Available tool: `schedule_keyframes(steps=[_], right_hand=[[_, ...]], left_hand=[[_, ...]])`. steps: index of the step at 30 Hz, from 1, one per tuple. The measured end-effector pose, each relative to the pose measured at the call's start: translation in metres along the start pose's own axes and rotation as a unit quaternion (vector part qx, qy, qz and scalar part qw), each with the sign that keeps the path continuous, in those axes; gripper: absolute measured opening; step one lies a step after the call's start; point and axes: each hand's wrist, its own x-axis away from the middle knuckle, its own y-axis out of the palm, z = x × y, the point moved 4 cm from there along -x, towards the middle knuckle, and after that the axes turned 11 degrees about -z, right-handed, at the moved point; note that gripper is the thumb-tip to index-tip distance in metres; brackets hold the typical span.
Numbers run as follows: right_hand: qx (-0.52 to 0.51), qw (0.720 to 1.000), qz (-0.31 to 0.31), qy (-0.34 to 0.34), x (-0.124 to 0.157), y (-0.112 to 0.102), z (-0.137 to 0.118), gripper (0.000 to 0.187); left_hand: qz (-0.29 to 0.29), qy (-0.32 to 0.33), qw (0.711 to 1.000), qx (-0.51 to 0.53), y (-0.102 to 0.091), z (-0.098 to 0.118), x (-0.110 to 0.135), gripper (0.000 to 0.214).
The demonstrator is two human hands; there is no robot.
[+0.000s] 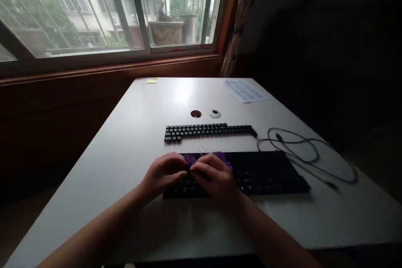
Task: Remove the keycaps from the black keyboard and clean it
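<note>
Left hand (163, 173) and right hand (216, 179) sit palm-down, each grip pinching the purple cloth (192, 159); the keyboard (266, 173) runs lengthwise left-right.

Both hands, the left hand (165, 173) and the right hand (216, 178), meet with curled fingers over a purple cloth (192, 159) on the left end of a black keyboard (270, 173). Behind it on the white table (125, 150) lies a strip of black keycaps (207, 130). A black cable (301, 150) loops to the right.
</note>
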Motion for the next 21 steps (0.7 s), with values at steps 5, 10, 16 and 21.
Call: schedule_keyframes(steps=[5, 10, 16, 21], right_hand=[[-0.016, 0.998, 0.061, 0.031, 0.004, -0.007, 0.005, 0.027], [-0.023, 0.999, 0.028, 0.006, 0.001, -0.004, -0.002, 0.028], [-0.027, 1.000, -0.007, -0.006, -0.002, 0.000, -0.005, 0.032], [-0.021, 1.000, -0.012, -0.012, 0.000, -0.001, -0.006, 0.030]], left_hand=[[0.003, 0.006, 1.000, 0.019, 0.000, 0.005, 0.002, 0.016], [-0.006, 0.019, 0.999, 0.025, 0.000, 0.002, 0.002, 0.018], [-0.003, 0.008, 0.999, 0.040, 0.001, 0.001, 0.002, 0.018], [-0.001, 0.001, 0.997, 0.076, 0.004, 0.002, 0.002, 0.016]])
